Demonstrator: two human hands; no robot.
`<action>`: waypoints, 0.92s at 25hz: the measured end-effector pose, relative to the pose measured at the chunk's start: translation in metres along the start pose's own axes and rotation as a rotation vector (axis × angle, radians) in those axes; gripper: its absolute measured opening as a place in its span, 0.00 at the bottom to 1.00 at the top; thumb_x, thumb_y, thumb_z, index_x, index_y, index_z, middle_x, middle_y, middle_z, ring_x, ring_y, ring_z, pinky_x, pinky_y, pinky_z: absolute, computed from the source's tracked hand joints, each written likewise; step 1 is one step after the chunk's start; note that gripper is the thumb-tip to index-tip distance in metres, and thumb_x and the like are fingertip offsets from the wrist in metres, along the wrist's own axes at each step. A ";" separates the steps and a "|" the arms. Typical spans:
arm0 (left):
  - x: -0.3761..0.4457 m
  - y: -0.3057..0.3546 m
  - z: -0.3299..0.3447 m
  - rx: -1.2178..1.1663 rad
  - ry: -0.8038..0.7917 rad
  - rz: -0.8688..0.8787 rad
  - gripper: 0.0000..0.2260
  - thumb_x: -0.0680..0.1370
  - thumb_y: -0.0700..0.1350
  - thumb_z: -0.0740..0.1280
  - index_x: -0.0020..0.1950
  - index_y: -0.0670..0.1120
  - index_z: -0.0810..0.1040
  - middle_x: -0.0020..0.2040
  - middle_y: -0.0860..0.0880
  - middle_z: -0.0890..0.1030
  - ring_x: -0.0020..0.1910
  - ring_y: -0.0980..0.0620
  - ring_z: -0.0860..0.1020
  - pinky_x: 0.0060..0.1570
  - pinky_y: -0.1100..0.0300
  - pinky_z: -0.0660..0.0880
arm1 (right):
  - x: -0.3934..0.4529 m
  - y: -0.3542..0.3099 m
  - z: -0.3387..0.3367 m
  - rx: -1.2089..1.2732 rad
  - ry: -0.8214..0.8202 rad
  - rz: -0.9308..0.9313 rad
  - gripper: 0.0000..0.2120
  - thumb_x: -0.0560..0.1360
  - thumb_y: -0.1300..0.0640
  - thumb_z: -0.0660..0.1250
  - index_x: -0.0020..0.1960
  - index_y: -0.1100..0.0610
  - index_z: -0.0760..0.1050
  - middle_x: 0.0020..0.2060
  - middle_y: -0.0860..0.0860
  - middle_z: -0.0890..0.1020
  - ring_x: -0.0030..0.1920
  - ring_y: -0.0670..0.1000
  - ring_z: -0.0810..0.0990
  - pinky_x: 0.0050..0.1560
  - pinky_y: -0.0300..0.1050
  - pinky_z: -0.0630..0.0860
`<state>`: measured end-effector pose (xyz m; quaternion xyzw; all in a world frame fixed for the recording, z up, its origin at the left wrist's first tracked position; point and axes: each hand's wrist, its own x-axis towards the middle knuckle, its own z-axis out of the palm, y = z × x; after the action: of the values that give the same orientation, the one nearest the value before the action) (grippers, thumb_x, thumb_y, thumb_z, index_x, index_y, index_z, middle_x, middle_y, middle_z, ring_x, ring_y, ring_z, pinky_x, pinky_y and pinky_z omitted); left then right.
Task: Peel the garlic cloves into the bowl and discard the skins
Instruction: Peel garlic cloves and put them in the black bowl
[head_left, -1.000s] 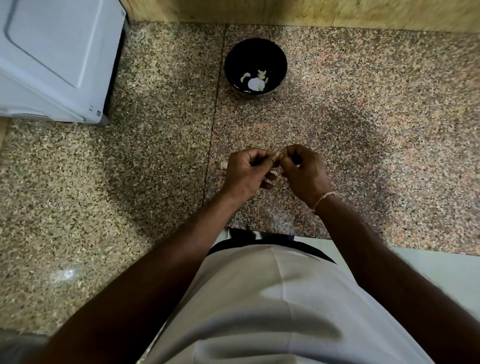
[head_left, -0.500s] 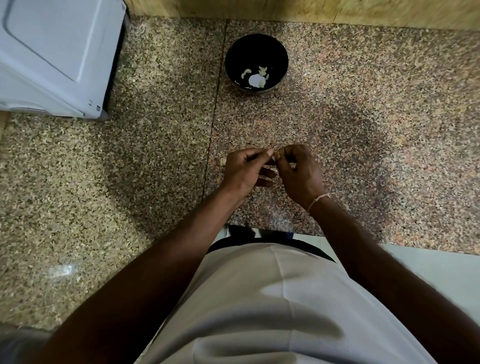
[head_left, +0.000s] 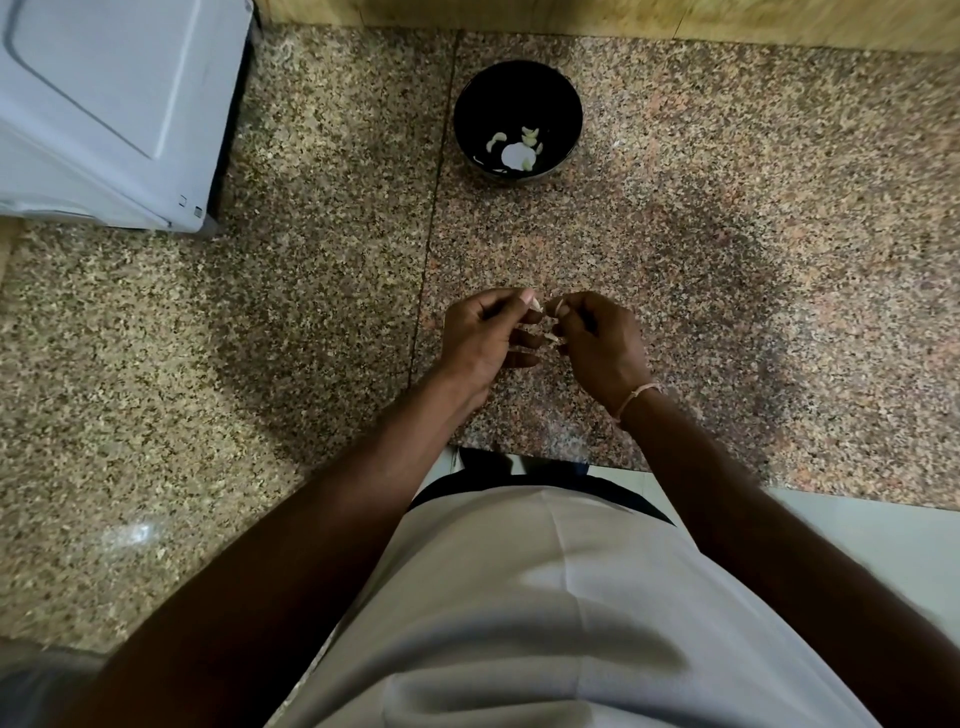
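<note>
Both hands meet over the granite counter (head_left: 727, 291), fingertips almost touching. My left hand (head_left: 485, 338) pinches a small pale garlic clove (head_left: 535, 310) between thumb and forefinger. My right hand (head_left: 602, 348), with a thin thread at the wrist, pinches a strip of skin (head_left: 553, 338) next to the clove. The clove is mostly hidden by the fingers. A black bowl (head_left: 563, 104) stands farther back on the counter with several peeled cloves (head_left: 530, 136) and a white patch at its bottom.
A white appliance (head_left: 104, 104) fills the back left corner. A wooden wall strip (head_left: 623, 18) runs along the far side. The counter's front edge (head_left: 831, 499) lies close to my body, with a white surface below it.
My hands have drawn slightly apart, the right hand pulling skin away from the clove. A small piece beside my left hand is no longer visible.
</note>
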<state>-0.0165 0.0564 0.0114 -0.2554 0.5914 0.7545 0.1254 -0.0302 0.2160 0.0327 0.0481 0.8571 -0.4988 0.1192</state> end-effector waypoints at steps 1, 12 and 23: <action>0.000 -0.001 0.000 0.001 0.017 -0.005 0.09 0.80 0.48 0.75 0.57 0.45 0.86 0.49 0.43 0.88 0.36 0.49 0.85 0.33 0.54 0.83 | 0.000 -0.002 0.001 -0.025 0.004 -0.032 0.07 0.81 0.58 0.66 0.49 0.54 0.82 0.38 0.49 0.85 0.39 0.54 0.84 0.41 0.58 0.82; 0.003 -0.001 0.005 0.056 0.047 0.029 0.09 0.79 0.48 0.76 0.54 0.43 0.85 0.48 0.44 0.88 0.36 0.50 0.84 0.31 0.57 0.81 | 0.002 -0.004 0.006 -0.204 0.042 -0.127 0.06 0.79 0.55 0.67 0.46 0.55 0.80 0.38 0.49 0.83 0.37 0.51 0.82 0.40 0.54 0.81; 0.007 0.007 0.006 0.123 0.010 0.039 0.06 0.81 0.46 0.73 0.52 0.43 0.86 0.46 0.45 0.88 0.35 0.50 0.84 0.29 0.57 0.81 | 0.008 -0.001 0.005 -0.287 0.072 -0.268 0.05 0.80 0.59 0.66 0.45 0.57 0.76 0.39 0.52 0.80 0.36 0.53 0.77 0.37 0.52 0.77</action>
<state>-0.0271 0.0595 0.0142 -0.2394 0.6421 0.7178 0.1232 -0.0376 0.2103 0.0290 -0.0663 0.9219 -0.3808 0.0266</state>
